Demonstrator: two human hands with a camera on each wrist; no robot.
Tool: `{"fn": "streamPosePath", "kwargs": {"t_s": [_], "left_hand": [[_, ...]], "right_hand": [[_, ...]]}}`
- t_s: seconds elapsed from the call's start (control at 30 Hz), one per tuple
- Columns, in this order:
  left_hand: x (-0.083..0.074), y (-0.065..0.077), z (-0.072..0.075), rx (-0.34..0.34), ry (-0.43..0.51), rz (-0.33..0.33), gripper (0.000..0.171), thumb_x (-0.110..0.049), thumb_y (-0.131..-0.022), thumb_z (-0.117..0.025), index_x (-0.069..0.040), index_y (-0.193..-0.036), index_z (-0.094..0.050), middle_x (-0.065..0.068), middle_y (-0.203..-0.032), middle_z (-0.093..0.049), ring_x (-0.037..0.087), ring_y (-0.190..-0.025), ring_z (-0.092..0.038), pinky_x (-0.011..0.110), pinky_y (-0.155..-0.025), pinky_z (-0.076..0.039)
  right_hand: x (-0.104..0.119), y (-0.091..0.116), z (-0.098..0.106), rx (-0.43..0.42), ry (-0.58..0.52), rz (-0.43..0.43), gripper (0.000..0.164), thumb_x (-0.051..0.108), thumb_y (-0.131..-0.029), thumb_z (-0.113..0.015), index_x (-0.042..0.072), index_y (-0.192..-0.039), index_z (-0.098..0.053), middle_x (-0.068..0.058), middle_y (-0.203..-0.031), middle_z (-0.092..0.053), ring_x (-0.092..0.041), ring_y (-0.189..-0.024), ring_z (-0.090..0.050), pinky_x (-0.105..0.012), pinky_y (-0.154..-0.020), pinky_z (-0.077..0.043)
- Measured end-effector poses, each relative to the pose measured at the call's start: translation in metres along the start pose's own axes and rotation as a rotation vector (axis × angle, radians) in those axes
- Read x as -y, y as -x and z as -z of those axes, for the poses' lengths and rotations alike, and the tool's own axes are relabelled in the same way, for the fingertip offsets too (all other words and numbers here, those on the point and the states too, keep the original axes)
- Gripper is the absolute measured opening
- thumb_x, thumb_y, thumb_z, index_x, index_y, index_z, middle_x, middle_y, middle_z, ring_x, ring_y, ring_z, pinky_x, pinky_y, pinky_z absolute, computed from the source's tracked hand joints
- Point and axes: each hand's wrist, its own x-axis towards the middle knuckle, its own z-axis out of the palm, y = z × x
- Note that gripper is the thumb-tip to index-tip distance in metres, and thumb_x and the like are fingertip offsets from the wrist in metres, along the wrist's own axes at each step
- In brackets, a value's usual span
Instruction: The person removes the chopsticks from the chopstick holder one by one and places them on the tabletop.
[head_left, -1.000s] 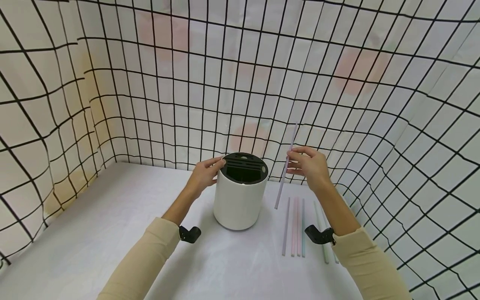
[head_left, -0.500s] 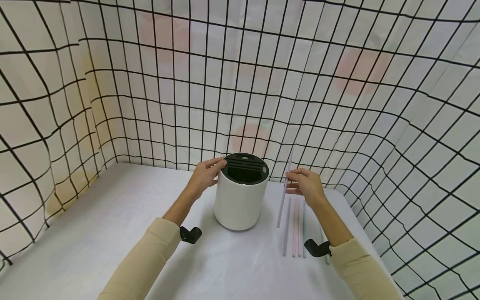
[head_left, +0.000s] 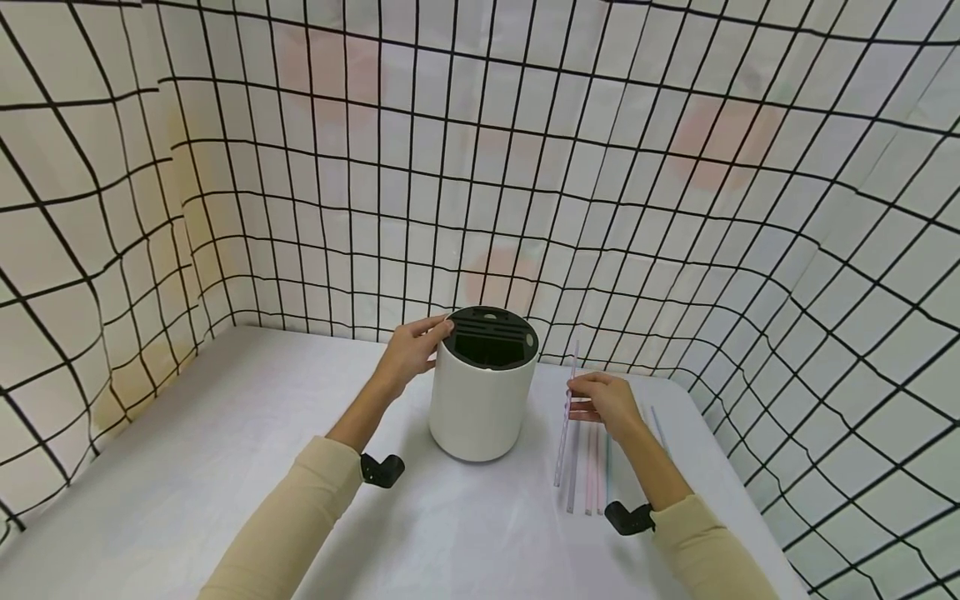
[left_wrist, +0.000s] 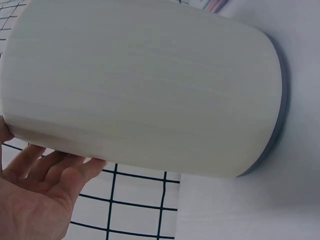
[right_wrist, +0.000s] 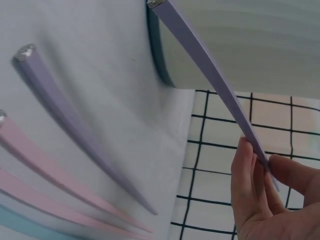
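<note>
A white round utensil holder (head_left: pixel 477 412) with a black slotted top (head_left: pixel 491 337) stands upright on the table. My left hand (head_left: pixel 408 350) grips its upper left edge, thumb on the rim; in the left wrist view the fingers lie against its side. To the right of the holder, my right hand (head_left: pixel 609 406) pinches a purple chopstick (right_wrist: pixel 215 80) between thumb and fingers near its thin end. This chopstick points steeply down, apart from the holder. Beside it on the table lie another purple chopstick (right_wrist: pixel 82 132), pink chopsticks (right_wrist: pixel 60 172) and a teal chopstick (right_wrist: pixel 30 222).
A blue chopstick (head_left: pixel 660 427) lies farther right, partly hidden by the right forearm. Black wire mesh (head_left: pixel 360 250) rises behind the white table (head_left: pixel 247 433) and along both sides, with pale cloth behind it.
My right hand has come down toward the table with the purple chopstick, lowering its thick end beside the lying ones. The left hand and the holder have stayed in place.
</note>
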Motion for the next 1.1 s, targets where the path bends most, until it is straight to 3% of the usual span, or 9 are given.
{"fn": "streamPosePath", "kwargs": {"t_s": [0.63, 1.1], "left_hand": [[0.001, 0.000, 0.001, 0.000, 0.005, -0.003, 0.052, -0.042, -0.102, -0.061, -0.016, -0.146, -0.056, 0.008, -0.150, -0.055, 0.029, -0.142, -0.049, 0.046, -0.108, -0.051], [0.002, 0.000, 0.000, -0.002, 0.004, -0.006, 0.052, -0.042, -0.102, -0.061, -0.016, -0.146, -0.057, 0.008, -0.151, -0.053, 0.029, -0.143, -0.048, 0.046, -0.108, -0.051]], "right_hand": [[-0.037, -0.006, -0.006, -0.048, -0.058, -0.115, 0.030, 0.011, -0.096, -0.068, -0.010, -0.118, -0.063, -0.010, -0.089, -0.072, -0.019, -0.068, -0.074, -0.036, -0.068, -0.066], [-0.054, -0.006, -0.006, -0.103, -0.030, -0.084, 0.029, 0.006, -0.096, -0.068, -0.015, -0.116, -0.062, -0.013, -0.088, -0.071, -0.014, -0.063, -0.070, -0.033, -0.066, -0.066]]}}
